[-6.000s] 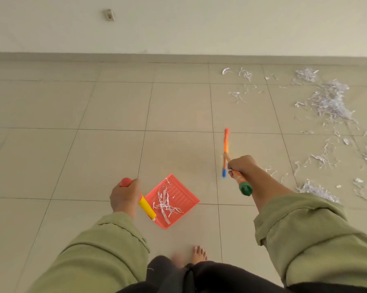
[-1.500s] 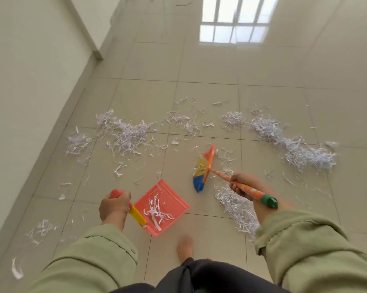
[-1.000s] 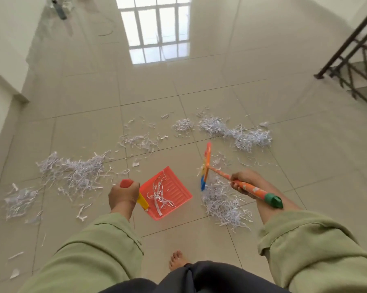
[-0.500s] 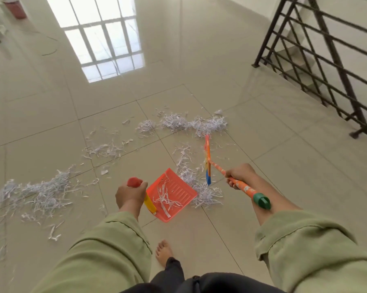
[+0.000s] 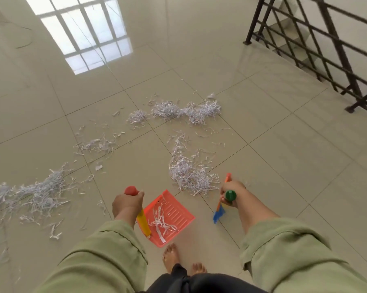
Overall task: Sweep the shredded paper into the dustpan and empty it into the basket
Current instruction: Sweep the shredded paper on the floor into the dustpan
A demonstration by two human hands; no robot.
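Orange plastic formed the dustpan (image 5: 172,218), which hung tilted above the tiled floor (image 5: 284,144) with a few white strips lying in its ribbed tray. Its yellow handle (image 5: 144,223), capped in red at the top, was grasped by the left hand (image 5: 126,205), fingers (image 5: 136,196) curled tight round it. The right hand (image 5: 231,193) clenched the orange stick of a small broom (image 5: 218,214), green end cap facing the camera, and the blue bristle head pointed down just beside the dustpan's right edge, apart from it.

Shredded paper (image 5: 188,174) lay in a loose heap on the floor just ahead of the dustpan and the right hand. A longer band of it stretched across the tiles farther off, and another pile (image 5: 41,191) sat well to the left, with stray strips scattered between.

Both arms wore green sleeves (image 5: 284,250). Bare feet (image 5: 171,258) stood just behind the dustpan. A dark metal railing (image 5: 326,49) ran along the upper right, and a window's bright reflection (image 5: 83,34) showed on the glossy tiles at upper left.
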